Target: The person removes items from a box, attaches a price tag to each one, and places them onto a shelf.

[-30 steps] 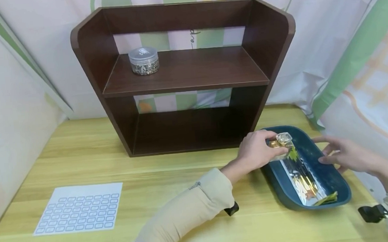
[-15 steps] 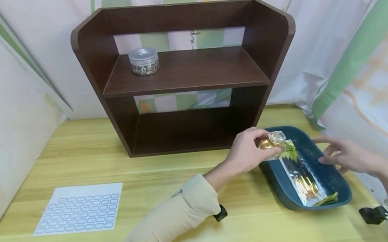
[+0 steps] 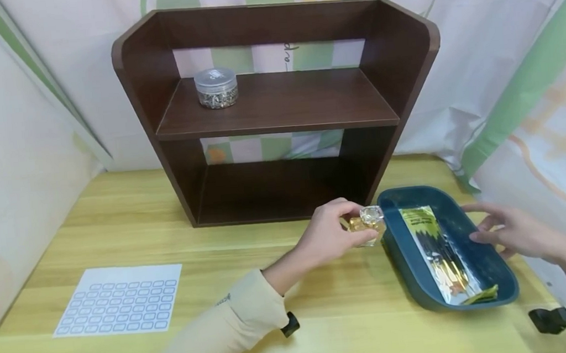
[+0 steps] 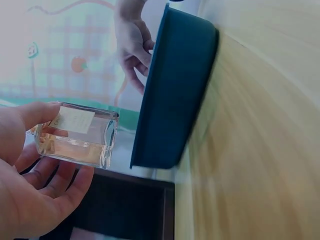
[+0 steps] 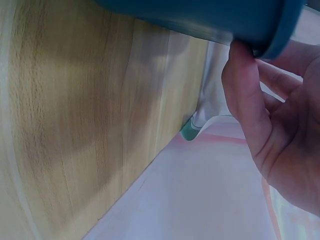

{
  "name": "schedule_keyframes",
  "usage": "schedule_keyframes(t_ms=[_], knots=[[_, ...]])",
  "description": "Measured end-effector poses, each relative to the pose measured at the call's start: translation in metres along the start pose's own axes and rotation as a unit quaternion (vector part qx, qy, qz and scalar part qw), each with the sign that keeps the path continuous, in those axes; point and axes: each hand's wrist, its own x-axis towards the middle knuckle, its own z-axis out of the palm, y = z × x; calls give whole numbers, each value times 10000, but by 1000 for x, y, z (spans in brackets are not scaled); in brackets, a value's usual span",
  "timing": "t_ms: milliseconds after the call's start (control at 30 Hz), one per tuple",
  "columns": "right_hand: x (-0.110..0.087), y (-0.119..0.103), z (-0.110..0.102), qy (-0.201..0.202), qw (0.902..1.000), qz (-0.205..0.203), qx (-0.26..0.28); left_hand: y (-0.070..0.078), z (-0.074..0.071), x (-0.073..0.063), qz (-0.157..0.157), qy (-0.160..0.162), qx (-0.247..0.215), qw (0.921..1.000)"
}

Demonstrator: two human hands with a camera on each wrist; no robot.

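Note:
My left hand [image 3: 327, 229] holds a glass perfume bottle [image 3: 370, 226] between thumb and fingers, just left of the dark blue plastic basin [image 3: 450, 227] in the head view. Amber liquid and a pale label show on the bottle [image 4: 75, 135] in the left wrist view; its stopper is clear and faceted. My right hand [image 3: 517, 233] grips the basin's right rim, one digit pressed to the outer wall and others over the edge in the right wrist view. Inside the basin lies a flat clear packet [image 3: 439, 253] of slim black-and-gold sticks with a green label.
A dark brown two-tier shelf [image 3: 279, 128] stands at the back of the wooden table [image 3: 248, 245]. On its upper tier, left, sits a lidded clear jar [image 3: 217, 88] of small metallic pieces. A white sheet with printed boxes [image 3: 118, 303] lies front left.
My left hand has carried the perfume bottle leftward from over the basin to beside it, uncovering the packet's green label. My right hand stays at the basin's rim.

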Motion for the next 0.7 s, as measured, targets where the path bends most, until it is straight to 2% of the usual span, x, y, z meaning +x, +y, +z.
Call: schedule_keyframes(t_ms=[267,500,700], knots=[[1,2,1,48,10000,40,-53,-16,-25,-28,-367,75,-111,9992],[5,3,2,217,9997,-34,-69,-33,-46,-50,-726,62,121,9973],[7,6,2,265,9995,20,-154,-41,-57,-67,-937,-15,217,9954]])
